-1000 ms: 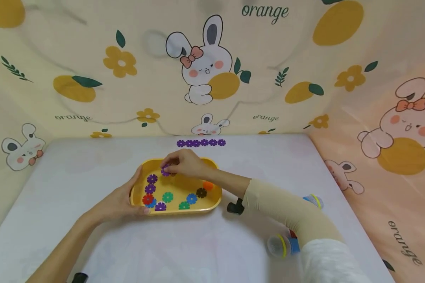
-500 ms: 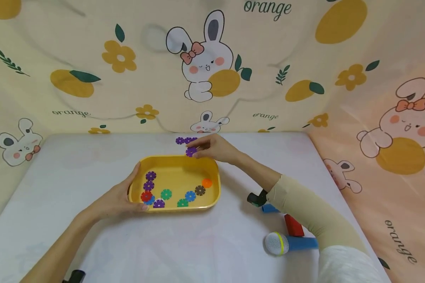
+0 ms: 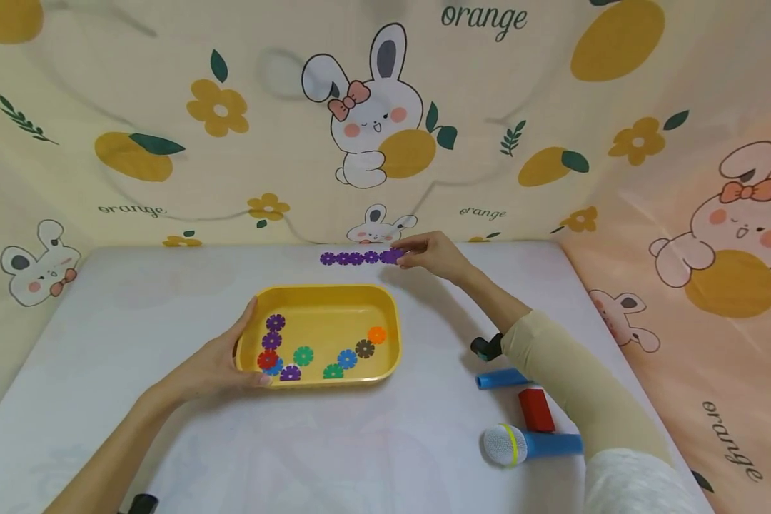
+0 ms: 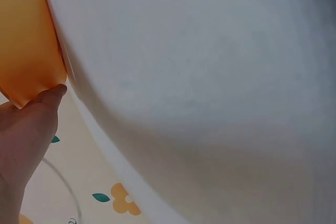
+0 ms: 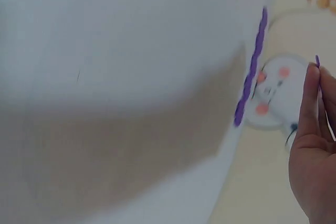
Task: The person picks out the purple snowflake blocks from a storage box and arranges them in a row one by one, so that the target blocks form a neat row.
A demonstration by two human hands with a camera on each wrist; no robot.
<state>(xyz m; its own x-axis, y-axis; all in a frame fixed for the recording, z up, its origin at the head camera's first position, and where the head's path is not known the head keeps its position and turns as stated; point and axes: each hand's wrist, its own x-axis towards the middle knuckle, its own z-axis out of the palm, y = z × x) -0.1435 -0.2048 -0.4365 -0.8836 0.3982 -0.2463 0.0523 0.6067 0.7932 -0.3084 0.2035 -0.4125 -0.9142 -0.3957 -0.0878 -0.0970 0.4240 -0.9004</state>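
Observation:
My right hand (image 3: 433, 255) pinches a purple snowflake disc (image 5: 317, 61) between thumb and fingers, at the right end of a row of purple discs (image 3: 356, 258) near the table's back edge. In the right wrist view the pinched disc is seen edge-on, up off the table and apart from the row. My left hand (image 3: 221, 360) grips the left end of a yellow tray (image 3: 321, 291), thumb over the front corner. Inside lie several snowflake discs: purple ones (image 3: 275, 323), a red disc (image 3: 268, 359), green discs (image 3: 303, 355), blue ones (image 3: 347, 359), a brown disc (image 3: 365, 348) and an orange disc (image 3: 376, 335).
To the right on the white table (image 3: 360, 457) lie a toy microphone (image 3: 533, 444) with a blue handle, a red block (image 3: 536, 410) and a blue cylindrical piece (image 3: 501, 378), partly behind the right sleeve. A printed cloth (image 3: 263, 143) rises behind the table.
My right hand has lifted a purple disc out of the tray and carried it back and right to the row's right end. The left hand keeps its grip on the tray.

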